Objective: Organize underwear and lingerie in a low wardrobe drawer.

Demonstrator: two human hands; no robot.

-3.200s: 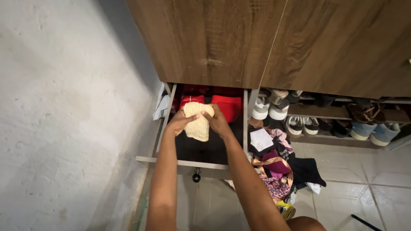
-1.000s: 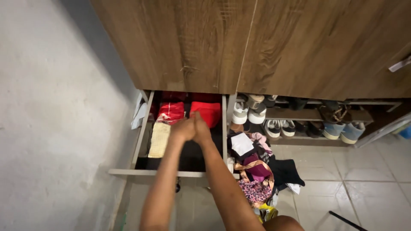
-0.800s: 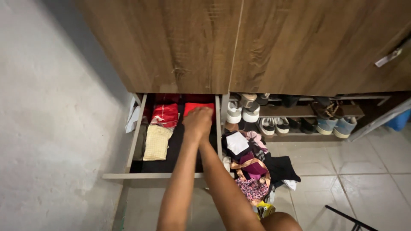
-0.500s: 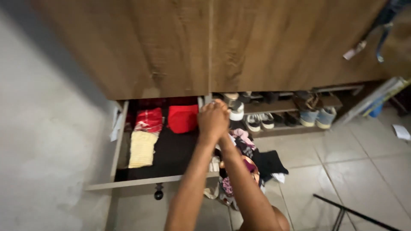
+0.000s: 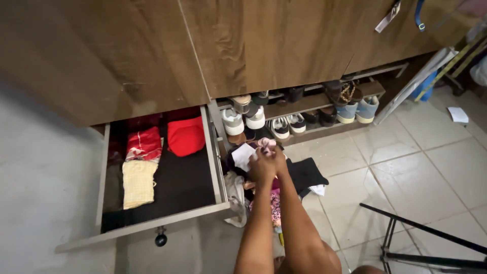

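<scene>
My left hand [image 5: 261, 166] and my right hand [image 5: 278, 160] are pressed together over a heap of clothes [image 5: 304, 175] on the floor, just right of an open drawer [image 5: 142, 226]. Their fingers curl down onto a pink and white cloth [image 5: 266, 143] at the top of the heap, and the grip itself is hidden. In the drawer lie a folded yellow cloth [image 5: 138, 182], a folded red patterned cloth [image 5: 143, 144] and a plain red one [image 5: 186, 135] on dark fabric.
Brown wooden cabinet doors [image 5: 253, 45] hang above the drawer. A low shelf [image 5: 314, 104] holds several pairs of shoes. Black metal stand legs [image 5: 421, 233] cross the tiled floor at the lower right. A grey wall [image 5: 40, 177] runs along the left.
The yellow cloth that both hands held over the drawer now lies inside it. Both hands have swung right, from the drawer to the clothes heap, and the view turned right with them.
</scene>
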